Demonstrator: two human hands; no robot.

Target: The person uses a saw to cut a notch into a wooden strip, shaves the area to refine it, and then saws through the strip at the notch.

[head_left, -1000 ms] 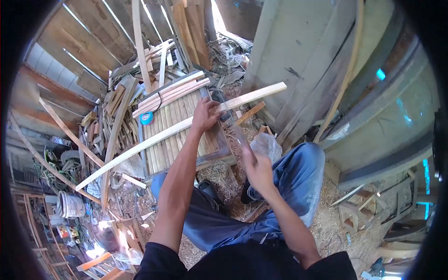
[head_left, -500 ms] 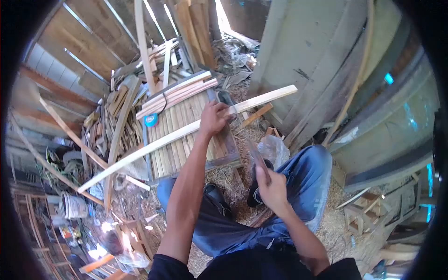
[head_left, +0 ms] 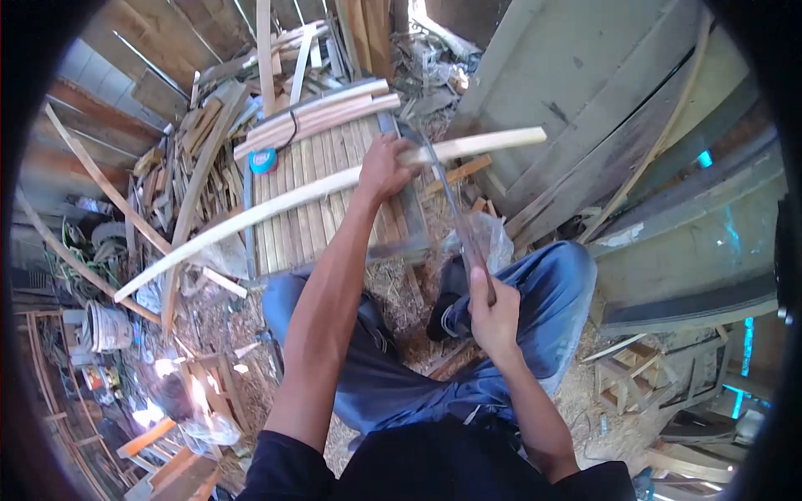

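Observation:
A long pale wooden strip (head_left: 276, 204) lies slantwise across the slatted wooden panel (head_left: 292, 238), with its far end past the panel's right edge. My left hand (head_left: 388, 169) is closed over the strip near that edge, pressing it down. In my right hand (head_left: 494, 321) is a handsaw (head_left: 455, 209), gripped by its handle above my right knee. Its blade points up and away, meeting the strip just right of my left hand. Whether the teeth have cut into the wood is too small to tell.
Several narrow strips (head_left: 326, 117) lie along the panel's far side, beside a blue tape measure (head_left: 263, 160). Scrap wood (head_left: 200, 150) is heaped at left. Large boards (head_left: 568, 92) lean at right. A clear plastic bag (head_left: 489, 238) sits by my right shoe (head_left: 449, 302).
My right hand has raised the handsaw, bringing its blade up from beside my knee to the strip. My left hand keeps its hold on the strip. The view has shifted slightly.

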